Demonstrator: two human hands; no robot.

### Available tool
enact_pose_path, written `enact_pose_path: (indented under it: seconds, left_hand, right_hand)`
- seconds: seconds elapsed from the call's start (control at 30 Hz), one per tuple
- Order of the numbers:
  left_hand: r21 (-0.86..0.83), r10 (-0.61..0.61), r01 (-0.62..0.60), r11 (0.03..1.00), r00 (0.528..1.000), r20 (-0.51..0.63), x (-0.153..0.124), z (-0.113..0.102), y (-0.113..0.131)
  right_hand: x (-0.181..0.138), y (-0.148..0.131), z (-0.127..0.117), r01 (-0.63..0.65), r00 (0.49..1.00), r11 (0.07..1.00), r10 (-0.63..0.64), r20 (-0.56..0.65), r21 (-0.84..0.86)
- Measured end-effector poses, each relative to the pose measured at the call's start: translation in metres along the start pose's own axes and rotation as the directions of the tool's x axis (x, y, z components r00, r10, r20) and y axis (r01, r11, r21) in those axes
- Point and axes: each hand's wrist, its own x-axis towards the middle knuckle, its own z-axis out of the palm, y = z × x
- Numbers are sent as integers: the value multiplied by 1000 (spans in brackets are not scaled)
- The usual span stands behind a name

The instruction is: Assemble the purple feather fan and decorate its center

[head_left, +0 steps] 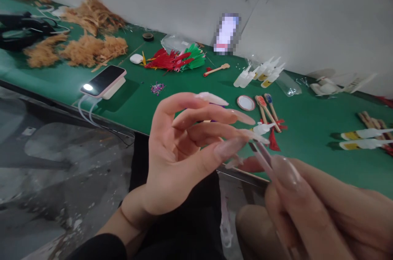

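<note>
My left hand (172, 161) is raised over the table's front edge, its thumb pressed against a long-nailed fingertip and the other fingers curved above. Whatever sits in that pinch is too small to make out. From the lower right, my right hand (319, 206) grips a slim, pale, see-through stick-like tool (264, 161) between thumb and fingers. Its dark tip meets or nearly meets the left fingertips. Just beyond them lies a small white dropper bottle (261, 129). Two small wooden spoon-shaped pieces (263, 106) with orange and blue ends lie behind it, by a red tassel (274, 141).
On the green table (184, 84) are a phone on a stand (104, 80), red and green feathers (175, 59), dried tan plumes (92, 49), purple glitter bits (158, 88), a round lid (245, 102) and several glue bottles (260, 71). More bottles (362, 144) lie right. A grey stool (33, 145) stands left.
</note>
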Motion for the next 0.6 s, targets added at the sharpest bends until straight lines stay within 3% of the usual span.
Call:
enact_pose_path:
  seconds: [0.13, 0.23, 0.33, 0.43, 0.6]
  left_hand:
    - [-84, -31, 32, 996, 999, 23, 1, -1, -1]
    - [-133, -47, 49, 990, 999, 17, 2, 0, -1]
    - [-192, -66, 65, 979, 998, 3, 2, 1, -1]
    - [-185, -72, 70, 980, 997, -3, 1, 1, -2]
    - [-35, 30, -29, 999, 999, 21, 1, 1, -5]
  right_hand:
    - [-4, -1, 2, -51, 999, 995, 51, -3, 82]
    - [-9, -1, 7, -148, 989, 957, 143, 35, 252]
    - [-10, -4, 15, -324, 946, 827, 286, 152, 460]
    - [-7, -10, 21, -495, 866, 656, 429, 258, 569]
    - [-4, -17, 24, -587, 787, 487, 532, 313, 647]
